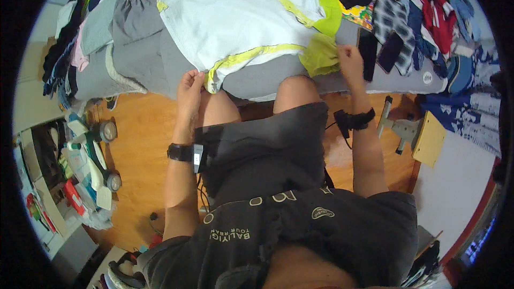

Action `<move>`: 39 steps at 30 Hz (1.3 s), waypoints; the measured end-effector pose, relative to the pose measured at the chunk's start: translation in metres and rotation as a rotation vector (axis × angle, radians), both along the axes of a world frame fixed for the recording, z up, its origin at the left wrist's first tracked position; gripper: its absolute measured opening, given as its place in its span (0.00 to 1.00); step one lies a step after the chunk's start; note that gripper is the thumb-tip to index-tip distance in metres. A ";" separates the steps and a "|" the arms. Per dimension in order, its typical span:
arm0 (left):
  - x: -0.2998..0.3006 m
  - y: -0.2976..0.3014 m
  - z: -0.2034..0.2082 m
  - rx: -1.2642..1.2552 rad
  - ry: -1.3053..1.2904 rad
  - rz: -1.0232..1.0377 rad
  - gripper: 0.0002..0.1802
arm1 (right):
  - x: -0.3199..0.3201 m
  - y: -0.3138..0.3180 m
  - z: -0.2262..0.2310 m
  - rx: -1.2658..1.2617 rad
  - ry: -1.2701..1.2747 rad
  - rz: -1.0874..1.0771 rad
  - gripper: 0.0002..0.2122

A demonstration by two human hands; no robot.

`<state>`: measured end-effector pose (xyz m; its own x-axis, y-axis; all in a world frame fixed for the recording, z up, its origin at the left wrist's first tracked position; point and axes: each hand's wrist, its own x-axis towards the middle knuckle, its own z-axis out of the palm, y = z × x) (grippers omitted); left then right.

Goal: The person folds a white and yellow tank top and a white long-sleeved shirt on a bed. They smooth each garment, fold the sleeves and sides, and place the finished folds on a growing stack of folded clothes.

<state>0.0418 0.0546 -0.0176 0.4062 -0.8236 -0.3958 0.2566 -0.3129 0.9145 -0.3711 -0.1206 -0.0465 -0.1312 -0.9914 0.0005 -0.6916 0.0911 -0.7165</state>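
A white polo shirt (230,21) with lime-green collar and trim lies spread on the grey bed surface (251,83), its collar toward the right. At the shirt's near left corner, my left hand (190,88) pinches the edge where white cloth meets green trim. My right hand (350,64) is closed on the end of the lime-green sleeve (321,59), which it draws out toward me on the right. Between the two hands the near side of the shirt sags slightly, with its green strip creased.
Grey shorts (136,16) and piled clothes lie left of the shirt. On the right are a dark phone-like slab (390,52), a plaid garment (393,18) and a red garment (436,21). A wheeled green-and-white toy (93,160) stands on the wooden floor (134,128).
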 end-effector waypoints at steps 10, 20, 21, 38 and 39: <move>0.005 -0.018 -0.003 -0.050 0.060 0.186 0.15 | 0.020 0.025 0.006 -0.002 -0.062 0.036 0.18; 0.034 0.014 -0.006 -0.160 -0.463 0.103 0.16 | -0.007 0.042 -0.007 0.099 -0.596 0.025 0.16; 0.032 0.018 -0.011 -0.231 -0.449 0.113 0.14 | -0.003 0.045 -0.008 0.086 -0.636 0.007 0.17; 0.022 0.034 -0.030 -0.111 -0.542 0.224 0.11 | 0.027 0.085 0.014 0.343 -0.871 -0.062 0.14; 0.023 0.034 -0.032 -0.170 -0.588 0.228 0.11 | 0.028 0.085 0.014 0.367 -0.873 -0.059 0.15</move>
